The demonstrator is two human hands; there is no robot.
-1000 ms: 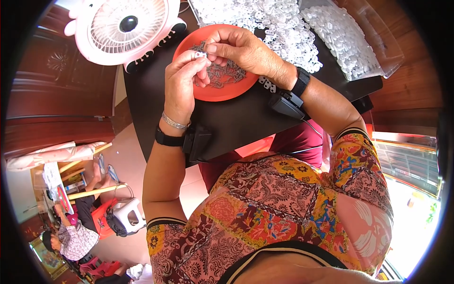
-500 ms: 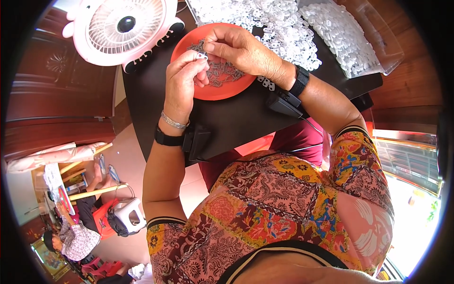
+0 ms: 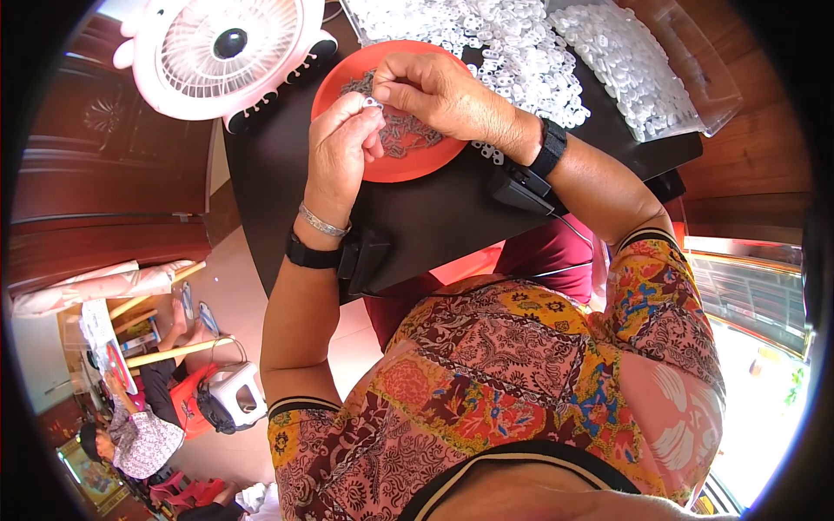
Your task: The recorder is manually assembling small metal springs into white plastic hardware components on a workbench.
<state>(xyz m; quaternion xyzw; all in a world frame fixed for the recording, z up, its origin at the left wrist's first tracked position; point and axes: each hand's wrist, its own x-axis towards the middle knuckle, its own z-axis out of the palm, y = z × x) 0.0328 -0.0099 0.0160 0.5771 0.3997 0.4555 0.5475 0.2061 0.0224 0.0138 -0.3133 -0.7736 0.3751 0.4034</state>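
Note:
Between thumb and forefinger, my left hand (image 3: 341,143) pinches a small white plastic piece with holes (image 3: 372,102). My right hand (image 3: 439,94) meets it from the right, thumb and forefinger pressed together at the piece; whatever is in that pinch is too small to make out. Both hands are over a red-orange plate (image 3: 395,170). Small grey screws or plugs (image 3: 407,137) lie heaped on it, partly hidden by my hands. Beyond the right hand, a large pile of similar white plastic pieces (image 3: 530,74) spreads over the dark table (image 3: 408,221).
A pink-and-white fan (image 3: 230,43) stands at the far left of the table. At the far right, a clear plastic bin (image 3: 686,61) holds many white pieces (image 3: 621,69). Down on the left, another person (image 3: 143,438) sits near a white-and-grey stool (image 3: 236,395).
Both hands stay over the plate with the white piece still pinched. The left hand has shifted slightly, and the plate sits a touch farther left and up.

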